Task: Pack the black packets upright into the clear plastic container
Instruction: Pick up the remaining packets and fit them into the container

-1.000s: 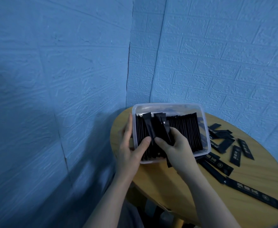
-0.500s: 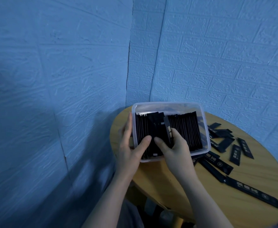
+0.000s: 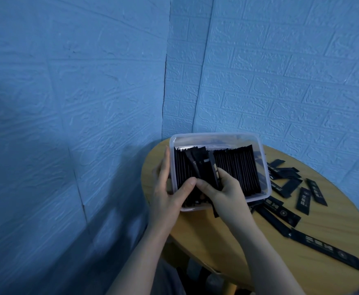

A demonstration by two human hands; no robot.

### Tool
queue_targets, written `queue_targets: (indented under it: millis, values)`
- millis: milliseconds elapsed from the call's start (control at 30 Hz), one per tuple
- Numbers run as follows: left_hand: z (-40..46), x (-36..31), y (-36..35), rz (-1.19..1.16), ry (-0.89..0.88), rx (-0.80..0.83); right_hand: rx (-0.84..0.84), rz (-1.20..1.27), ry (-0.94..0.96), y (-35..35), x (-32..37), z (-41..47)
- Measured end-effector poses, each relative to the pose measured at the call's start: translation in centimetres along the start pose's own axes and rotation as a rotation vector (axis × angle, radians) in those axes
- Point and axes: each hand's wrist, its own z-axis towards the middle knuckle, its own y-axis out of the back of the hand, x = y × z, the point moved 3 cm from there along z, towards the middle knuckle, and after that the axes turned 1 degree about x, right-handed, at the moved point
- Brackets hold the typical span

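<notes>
The right hand's fingers pinch black packets, now pushed lower into the clear container on the tabletop; the left hand grips its wall. Seating is nearly done.

A round, light-wood table stands in the corner of blue brick-patterned walls. On it, under the fingers of both hands, sits a clear, rectangular plastic container holding rows of upright black packets. To the right of the fingers, flat black foil packets with pale print lie loose on the wood, some overlapping in a small heap just beside the container's right wall. Nearer the person and farther right lies one long black packet strip, flat and angled.
</notes>
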Motion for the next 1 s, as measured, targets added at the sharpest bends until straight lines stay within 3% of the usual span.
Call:
queue_targets:
  millis: [200,400,600,1000]
  values:
    - [-0.2,0.0,0.0,-0.041,0.013,0.004,0.033,0.069,-0.017,0.3,0.1,-0.1]
    - [-0.1,0.4,0.0,-0.033,0.019,0.003,-0.041,0.046,-0.053,0.2,-0.5,0.1]
    - [-0.1,0.3,-0.1,-0.015,0.012,-0.006,-0.145,-0.068,-0.023,0.2,-0.8,0.1]
    - [-0.2,0.3,0.0,-0.027,0.022,-0.008,-0.158,-0.306,0.058,0.4,0.1,0.0]
